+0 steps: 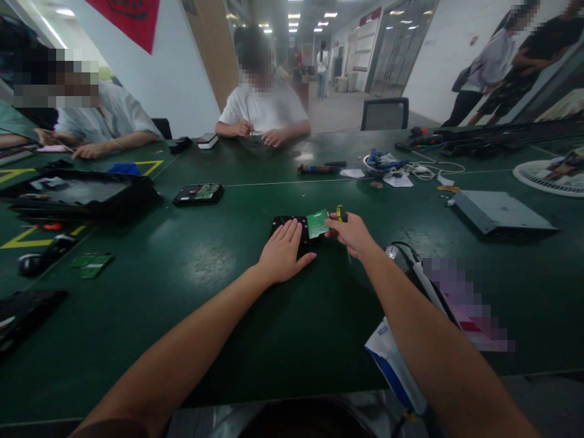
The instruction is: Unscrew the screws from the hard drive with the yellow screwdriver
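My left hand point(281, 254) lies flat on a black hard drive point(310, 241), fingers stretched out and covering much of it. A green circuit board point(317, 224) is pinched at its right edge by my right hand point(353, 232), over the right end of the drive. Whether the board still touches the drive I cannot tell. The same right hand also holds a screwdriver with a yellow and black handle point(340, 213); its thin shaft points down below the palm.
Another hard drive point(198, 194) lies beyond my left hand. Green boards point(93, 264) and a black tray point(77, 193) are at left. A grey metal box point(502, 212) stands at right. Near my right forearm lies a blue and white packet point(387, 353). Co-workers sit across the table.
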Demonstrator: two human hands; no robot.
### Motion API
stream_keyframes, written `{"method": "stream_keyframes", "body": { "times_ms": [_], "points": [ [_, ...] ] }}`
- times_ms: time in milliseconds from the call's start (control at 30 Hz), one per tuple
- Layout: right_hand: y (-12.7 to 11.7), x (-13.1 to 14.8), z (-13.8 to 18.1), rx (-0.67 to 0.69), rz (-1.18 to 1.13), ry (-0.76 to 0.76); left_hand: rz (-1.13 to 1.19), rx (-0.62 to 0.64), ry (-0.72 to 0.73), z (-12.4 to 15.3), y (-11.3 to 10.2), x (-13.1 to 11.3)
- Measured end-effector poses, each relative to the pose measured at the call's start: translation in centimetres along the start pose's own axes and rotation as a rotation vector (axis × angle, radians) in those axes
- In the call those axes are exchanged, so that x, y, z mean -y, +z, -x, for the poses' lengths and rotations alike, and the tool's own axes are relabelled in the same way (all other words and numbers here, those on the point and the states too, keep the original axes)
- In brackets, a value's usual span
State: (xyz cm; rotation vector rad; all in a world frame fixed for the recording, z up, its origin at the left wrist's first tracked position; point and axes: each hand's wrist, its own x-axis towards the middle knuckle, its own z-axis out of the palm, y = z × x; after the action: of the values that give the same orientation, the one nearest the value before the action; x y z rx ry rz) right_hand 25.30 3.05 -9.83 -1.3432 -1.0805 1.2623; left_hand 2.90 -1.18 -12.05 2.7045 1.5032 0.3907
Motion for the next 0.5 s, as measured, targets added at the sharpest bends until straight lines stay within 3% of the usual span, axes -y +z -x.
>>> {"method": "stream_keyframes", "body": {
  "times_ms": [233, 500],
  "points": [
    [1.4, 0.1, 1.5, 0.234, -0.002, 0.055, 0.135, -0.095, 0.0, 3.9, -1.0, 0.6],
    [1.5, 0.3, 2.2, 0.403, 0.047, 0.07, 0.199, -0.165, -0.082, 3.3, -0.5, 1.5]
  ]
}}
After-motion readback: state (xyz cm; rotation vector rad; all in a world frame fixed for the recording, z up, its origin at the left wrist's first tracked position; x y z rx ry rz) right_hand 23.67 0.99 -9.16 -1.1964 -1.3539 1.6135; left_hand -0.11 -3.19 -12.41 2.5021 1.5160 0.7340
